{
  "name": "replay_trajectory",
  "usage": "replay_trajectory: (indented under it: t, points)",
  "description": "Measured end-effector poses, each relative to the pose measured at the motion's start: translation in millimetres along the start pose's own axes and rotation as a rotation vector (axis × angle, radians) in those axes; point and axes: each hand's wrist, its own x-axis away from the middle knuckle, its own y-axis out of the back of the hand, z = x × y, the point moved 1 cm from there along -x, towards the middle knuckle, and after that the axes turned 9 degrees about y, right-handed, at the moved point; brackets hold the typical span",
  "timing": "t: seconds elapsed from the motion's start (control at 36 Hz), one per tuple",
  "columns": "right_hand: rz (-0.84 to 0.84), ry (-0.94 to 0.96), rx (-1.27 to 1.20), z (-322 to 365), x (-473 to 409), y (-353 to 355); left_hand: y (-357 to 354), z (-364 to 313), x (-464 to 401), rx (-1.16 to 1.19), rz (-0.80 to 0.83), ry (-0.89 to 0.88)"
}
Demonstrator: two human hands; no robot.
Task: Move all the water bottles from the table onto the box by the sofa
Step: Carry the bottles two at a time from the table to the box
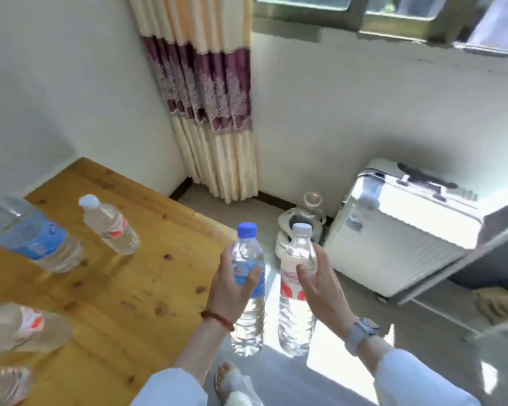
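Observation:
My left hand [232, 291] grips a clear bottle with a blue cap and blue label [248, 312], held upright just past the table's right edge. My right hand [320, 285] grips a clear bottle with a white cap and red label [294, 315], upright beside the first, over the floor. On the wooden table [123, 288] stand a big blue-label bottle [33, 232] and a white-cap, red-label bottle [110, 225]. Two more red-label bottles [21, 326] [3, 382] sit at the table's left edge, partly cut off. A white ribbed box-like case [399, 232] stands by the wall on the right.
A small white appliance [302, 227] sits on the floor between curtain and case. A cream and purple curtain [208, 112] hangs in the corner under the window. Dark grey furniture [505, 250] shows at the right edge. My sandalled foot [229, 379] is below the bottles.

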Motion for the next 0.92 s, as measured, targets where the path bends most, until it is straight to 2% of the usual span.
replay_trajectory:
  t: [0.25,0.53,0.67,0.92]
  points:
    - [-0.388,-0.241,0.055,-99.1,166.3,193.4,-211.6,-112.0,116.5,-0.04,0.435,-0.199]
    - [-0.821,-0.646,0.167,-182.1,361.8,336.3,-421.3,-194.6,264.9,-0.154,0.988,-0.399]
    - [-1.054,-0.763,0.14,-227.8,442.4,394.3,-525.0,-224.1,336.9,-0.211,1.143,-0.507]
    - [-1.305,-0.953,0.063,-319.3,567.3,515.1,-719.8,-280.2,462.5,-0.309,1.372,-0.605]
